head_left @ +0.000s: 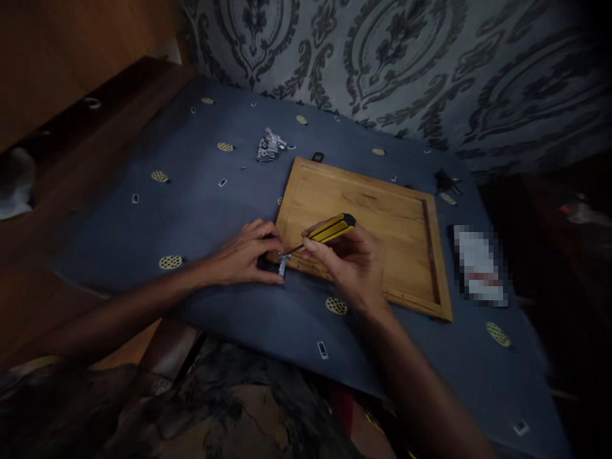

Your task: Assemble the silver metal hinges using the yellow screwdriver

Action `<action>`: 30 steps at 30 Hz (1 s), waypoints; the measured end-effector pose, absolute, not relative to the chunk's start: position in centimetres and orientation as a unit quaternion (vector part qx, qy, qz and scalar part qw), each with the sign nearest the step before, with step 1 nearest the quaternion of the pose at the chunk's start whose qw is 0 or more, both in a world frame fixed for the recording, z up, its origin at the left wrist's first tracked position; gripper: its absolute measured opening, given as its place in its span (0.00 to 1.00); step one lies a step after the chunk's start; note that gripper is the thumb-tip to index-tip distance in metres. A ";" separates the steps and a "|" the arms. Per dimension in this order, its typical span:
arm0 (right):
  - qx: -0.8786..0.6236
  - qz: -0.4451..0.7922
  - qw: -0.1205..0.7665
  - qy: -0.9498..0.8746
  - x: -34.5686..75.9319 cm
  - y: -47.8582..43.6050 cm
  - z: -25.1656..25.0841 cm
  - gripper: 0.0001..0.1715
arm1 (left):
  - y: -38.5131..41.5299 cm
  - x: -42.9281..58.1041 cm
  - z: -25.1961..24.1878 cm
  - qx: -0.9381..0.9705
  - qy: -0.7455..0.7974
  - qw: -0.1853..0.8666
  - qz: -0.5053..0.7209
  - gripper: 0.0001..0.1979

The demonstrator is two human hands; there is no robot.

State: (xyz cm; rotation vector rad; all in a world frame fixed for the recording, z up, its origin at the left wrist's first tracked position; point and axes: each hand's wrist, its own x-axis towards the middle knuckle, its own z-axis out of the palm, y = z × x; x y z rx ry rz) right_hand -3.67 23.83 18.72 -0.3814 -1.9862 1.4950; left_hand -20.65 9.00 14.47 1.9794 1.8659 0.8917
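Observation:
A wooden framed panel (363, 204) lies flat on the cloth-covered table. My right hand (361, 261) is closed around the yellow and black handle of a screwdriver (329, 229), whose shaft points left and down. Its tip meets a small silvery metal hinge (283, 262) at the panel's near left corner. On the left side of that corner, my left hand (251, 255) pinches the hinge between thumb and fingers. A dark piece shows between those fingers, too shaded to name.
Behind the panel sits a pile of silvery metal fittings (270, 145). A small black piece (317, 157) lies by its far edge, dark hardware (447, 182) at the far right, and a blurred-out white object (479, 264) to the right. A patterned wall (382, 57) rises behind the table.

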 end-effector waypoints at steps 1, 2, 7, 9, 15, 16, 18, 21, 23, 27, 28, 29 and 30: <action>-0.154 0.556 0.321 -0.751 -3.7 23.6 18.4 0.16 | 9.0 -20.6 14.5 0.685 0.645 0.140 0.309 0.24; -0.163 0.547 0.332 -0.751 -3.7 23.4 18.2 0.17 | 9.0 -20.6 14.5 0.684 0.645 0.142 0.310 0.24; -0.158 0.533 0.409 -0.724 -3.6 22.7 18.2 0.14 | 9.0 -20.6 14.7 0.679 0.648 0.151 0.310 0.26; -0.151 0.527 0.434 -0.715 -3.6 22.8 18.5 0.11 | 9.0 -20.6 14.7 0.679 0.647 0.153 0.311 0.26; -0.177 0.518 0.392 -0.739 -3.7 23.1 18.3 0.13 | 9.0 -20.7 14.6 0.678 0.647 0.150 0.315 0.24; -0.181 0.514 0.386 -0.744 -3.7 23.1 18.2 0.14 | 9.0 -20.7 14.6 0.678 0.646 0.150 0.317 0.24; -0.184 0.507 0.382 -0.751 -3.6 23.1 18.0 0.13 | 9.0 -20.7 14.6 0.680 0.643 0.150 0.318 0.24; -0.179 0.507 0.378 -0.753 -3.6 23.0 17.9 0.11 | 8.9 -20.7 14.7 0.682 0.640 0.153 0.318 0.24; -0.178 0.506 0.377 -0.755 -3.6 23.0 17.8 0.11 | 8.9 -20.7 14.7 0.682 0.640 0.152 0.319 0.24; -0.175 0.512 0.369 -0.756 -3.6 23.1 17.7 0.11 | 8.9 -20.6 14.7 0.681 0.643 0.151 0.317 0.24; -0.173 0.516 0.362 -0.757 -3.6 23.2 17.8 0.11 | 8.9 -20.6 14.7 0.682 0.643 0.151 0.315 0.24; -0.169 0.521 0.352 -0.759 -3.6 23.3 17.9 0.11 | 9.0 -20.6 14.7 0.683 0.643 0.150 0.313 0.24; -0.163 0.526 0.341 -0.762 -3.6 23.4 18.1 0.11 | 9.0 -20.7 14.7 0.684 0.642 0.148 0.313 0.24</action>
